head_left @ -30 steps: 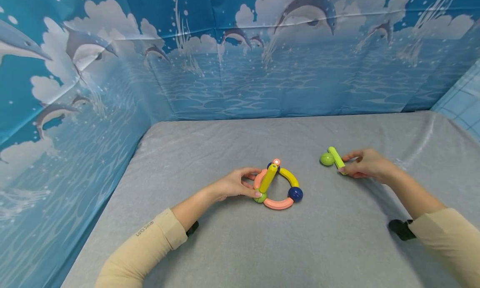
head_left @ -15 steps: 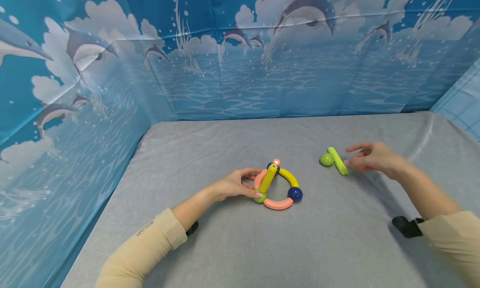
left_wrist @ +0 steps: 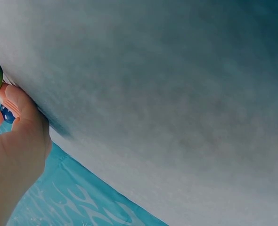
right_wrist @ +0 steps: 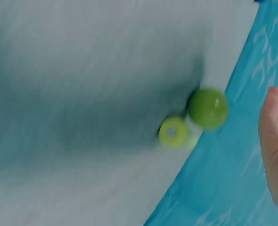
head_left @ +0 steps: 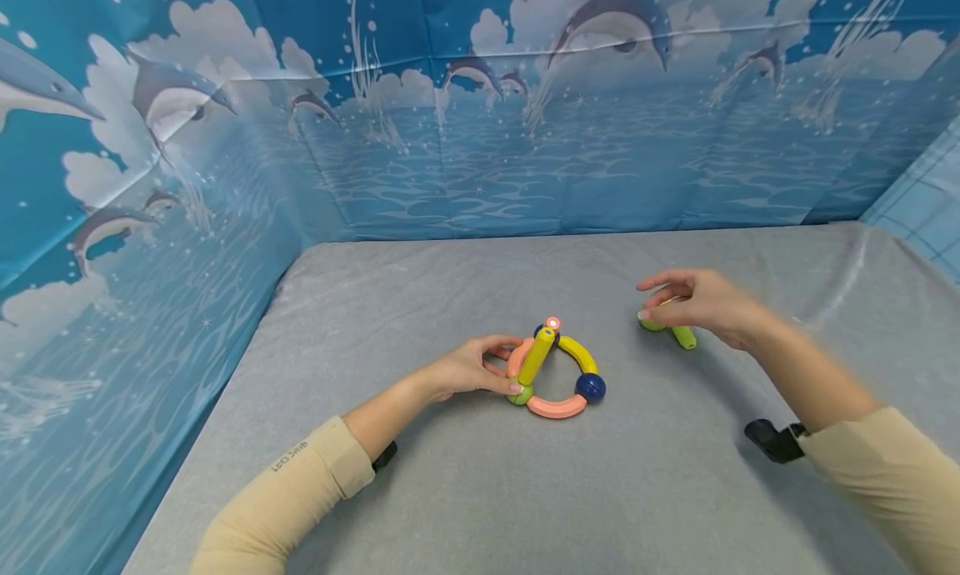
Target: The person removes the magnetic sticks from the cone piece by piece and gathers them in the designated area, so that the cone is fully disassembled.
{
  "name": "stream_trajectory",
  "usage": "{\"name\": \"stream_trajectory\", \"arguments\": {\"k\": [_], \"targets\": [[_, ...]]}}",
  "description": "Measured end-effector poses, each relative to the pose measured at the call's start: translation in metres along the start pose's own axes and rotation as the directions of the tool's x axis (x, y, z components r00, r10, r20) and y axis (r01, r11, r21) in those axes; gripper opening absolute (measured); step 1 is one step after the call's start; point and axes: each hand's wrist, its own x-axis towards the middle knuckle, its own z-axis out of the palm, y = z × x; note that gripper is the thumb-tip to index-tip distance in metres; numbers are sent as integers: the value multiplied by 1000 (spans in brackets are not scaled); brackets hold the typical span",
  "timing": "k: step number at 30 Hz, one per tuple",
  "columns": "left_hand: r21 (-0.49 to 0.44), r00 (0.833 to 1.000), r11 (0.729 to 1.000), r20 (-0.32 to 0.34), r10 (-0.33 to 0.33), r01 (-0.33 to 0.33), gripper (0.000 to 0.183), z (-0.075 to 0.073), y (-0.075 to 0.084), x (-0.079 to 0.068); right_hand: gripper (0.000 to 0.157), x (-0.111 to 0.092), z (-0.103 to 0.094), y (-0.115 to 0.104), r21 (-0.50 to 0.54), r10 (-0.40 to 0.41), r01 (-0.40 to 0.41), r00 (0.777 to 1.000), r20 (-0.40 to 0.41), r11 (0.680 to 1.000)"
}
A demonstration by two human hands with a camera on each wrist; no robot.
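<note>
My left hand (head_left: 474, 367) grips the left side of a ring of toy building sticks and balls, its thumb on a green ball (head_left: 519, 397). The ring has a pink curved stick (head_left: 557, 408), a yellow curved stick (head_left: 580, 355) and a navy ball (head_left: 591, 387). A straight yellow stick (head_left: 536, 360) rises from the green ball, and a pink-ended stick (head_left: 552, 323) stands at the back. My right hand (head_left: 708, 304) hovers over a loose green ball (right_wrist: 208, 109) and a lime stick (head_left: 684, 337), partly hiding both. The right wrist view shows its fingers apart from them.
A grey cloth (head_left: 480, 492) covers the table. Behind it and along the left hangs a blue curtain (head_left: 480, 167) printed with dolphins. Pale blue tiles (head_left: 926, 200) show at the far right.
My right hand has let go of the lime stick, lifted to the right, then swung left over the loose green ball. My left hand and the ring have stayed put.
</note>
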Motion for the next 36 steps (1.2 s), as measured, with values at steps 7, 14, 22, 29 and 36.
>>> {"name": "stream_trajectory", "arguments": {"k": [7, 14, 22, 29, 36], "targets": [[-2, 1000, 1000, -2, -5, 5, 69, 0, -1, 1, 59, 20, 37, -13, 17, -40, 39, 999, 36, 999], [-2, 1000, 1000, 0, -12, 12, 69, 1, 2, 0, 53, 36, 65, -17, 77, -133, 126, 986, 96, 989], [-9, 1000, 1000, 8, -9, 9, 68, 0, 1, 0, 49, 42, 84, -27, 75, -205, 197, 971, 125, 978], [-16, 1000, 1000, 10, 4, -4, 67, -1, 0, 1, 46, 47, 88, -29, 73, -212, 204, 969, 130, 976], [-12, 1000, 1000, 9, -4, 4, 68, 0, 1, 1, 46, 56, 90, -27, 96, -106, 99, 991, 79, 990]]}}
